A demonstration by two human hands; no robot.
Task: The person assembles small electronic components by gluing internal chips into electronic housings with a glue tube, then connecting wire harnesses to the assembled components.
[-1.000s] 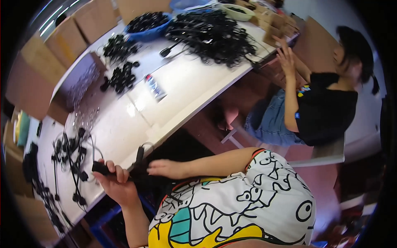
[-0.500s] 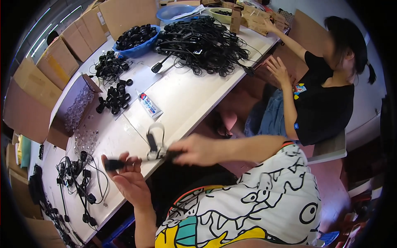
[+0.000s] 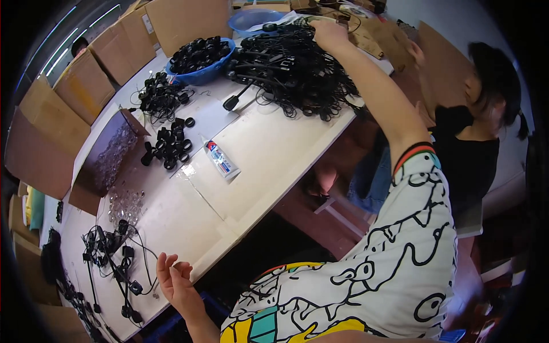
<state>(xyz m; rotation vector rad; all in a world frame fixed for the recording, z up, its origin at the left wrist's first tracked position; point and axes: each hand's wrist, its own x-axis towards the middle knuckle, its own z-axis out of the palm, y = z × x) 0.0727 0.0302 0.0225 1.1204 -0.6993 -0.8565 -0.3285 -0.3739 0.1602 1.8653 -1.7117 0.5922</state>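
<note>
My right arm stretches to the far side of the table, where my right hand is closed at the far edge of a large heap of black corded devices. Its fingertips are partly hidden, so what it grips does not show. Down by the near table edge, my left hand is raised with loosely bent fingers apart and nothing in it. The nearest things to it are several black corded pieces lying on the table to its left.
A blue basin full of black parts stands behind a pile of black rings. A white tube lies mid-table. Clear small pieces spill from an open carton. At right sits a co-worker in a black top.
My right hand has swung from the near table edge to the far heap. The black device that was between my hands has left my left hand. The co-worker's arms have shifted.
</note>
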